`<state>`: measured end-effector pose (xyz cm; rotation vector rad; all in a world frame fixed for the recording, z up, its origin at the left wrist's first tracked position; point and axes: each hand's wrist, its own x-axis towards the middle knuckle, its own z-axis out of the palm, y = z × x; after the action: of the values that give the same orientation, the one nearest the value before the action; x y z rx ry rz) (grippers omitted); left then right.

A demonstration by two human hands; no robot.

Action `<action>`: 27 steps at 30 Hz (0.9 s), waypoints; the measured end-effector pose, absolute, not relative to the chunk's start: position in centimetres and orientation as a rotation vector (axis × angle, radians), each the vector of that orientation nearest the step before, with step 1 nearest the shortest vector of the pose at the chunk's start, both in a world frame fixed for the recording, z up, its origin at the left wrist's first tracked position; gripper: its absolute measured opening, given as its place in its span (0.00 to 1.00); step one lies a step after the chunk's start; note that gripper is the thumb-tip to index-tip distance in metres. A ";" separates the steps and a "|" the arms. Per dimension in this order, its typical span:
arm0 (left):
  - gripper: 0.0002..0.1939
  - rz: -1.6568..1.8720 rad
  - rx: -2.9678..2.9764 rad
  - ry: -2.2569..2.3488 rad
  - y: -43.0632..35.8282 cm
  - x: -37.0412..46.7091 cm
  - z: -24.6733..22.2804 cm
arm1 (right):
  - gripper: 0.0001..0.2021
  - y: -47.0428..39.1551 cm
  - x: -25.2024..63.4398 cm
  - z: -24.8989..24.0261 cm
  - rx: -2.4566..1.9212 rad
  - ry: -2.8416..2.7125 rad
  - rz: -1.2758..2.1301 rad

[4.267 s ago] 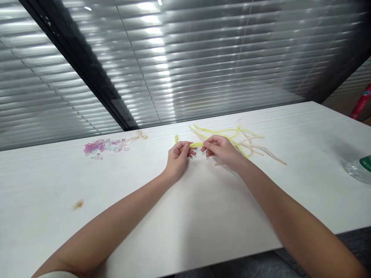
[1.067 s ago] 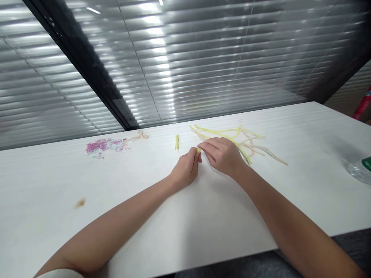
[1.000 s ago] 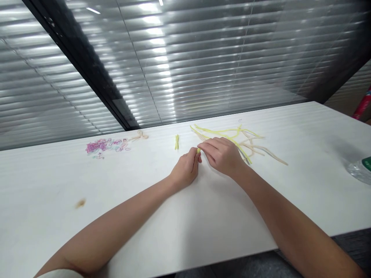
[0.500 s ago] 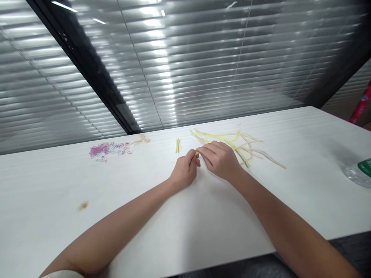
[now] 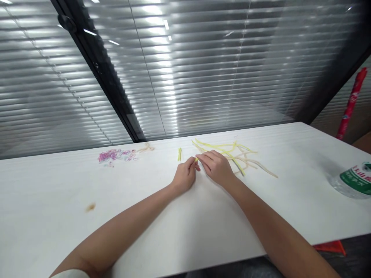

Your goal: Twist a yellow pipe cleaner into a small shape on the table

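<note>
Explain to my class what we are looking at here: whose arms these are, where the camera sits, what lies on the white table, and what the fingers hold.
The camera is worn on a person's head, looking forward and down, so both bare arms are their own. The left hand and right hand meet, pinching a small yellow fuzzy piece between the fingertips. On the long white table lie loose yellow and beige fuzzy strands, a short folded yellow piece, a scatter of tiny pink and purple rings, and a clear plastic bottle with a green label. Closed blinds hang behind.
</note>
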<state>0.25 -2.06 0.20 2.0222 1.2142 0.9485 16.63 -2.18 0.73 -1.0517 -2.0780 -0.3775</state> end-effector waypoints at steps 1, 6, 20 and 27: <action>0.12 0.950 2.035 1.212 -2.0 0.3 0.1 | 0.11 -2.1 16.6 0.6 -1.055 -2.074 -0.364; 0.12 0.983 2.056 1.199 -1.8 0.4 -0.3 | 0.14 -1.8 17.2 0.5 -1.077 -2.051 -0.284; 0.10 1.098 2.076 1.233 -1.0 0.4 -0.6 | 0.15 -1.4 18.2 -0.2 -1.189 -1.975 -0.241; 0.10 1.080 2.249 1.561 -0.9 0.8 -0.9 | 0.15 -1.6 18.4 -0.5 -1.198 -1.981 -0.213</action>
<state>0.84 -0.93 -0.86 2.2491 1.5612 1.0798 18.45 -1.63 -0.52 -1.1983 -1.9815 -0.2132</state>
